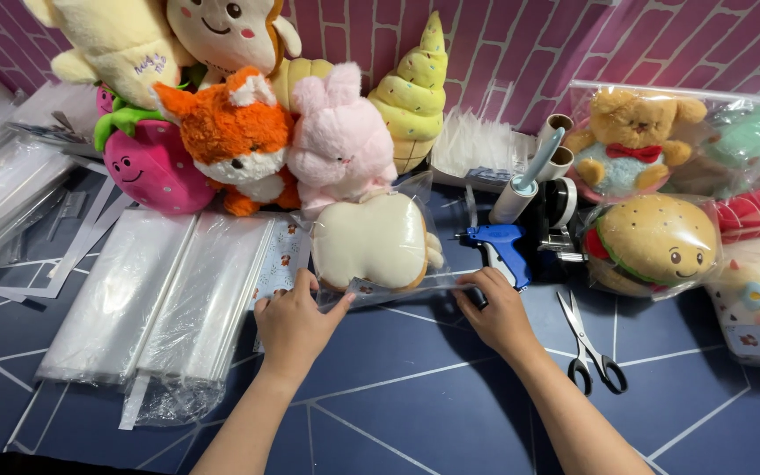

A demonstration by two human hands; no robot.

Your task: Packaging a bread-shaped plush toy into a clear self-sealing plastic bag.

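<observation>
Bagged toast plush flat, bag mouth toward left hand, right hand.

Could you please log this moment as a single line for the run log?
left hand: pressing bag flap | right hand: pinching bag edge | clear bag: holds toast plush | scissors: right, untouched
</observation>
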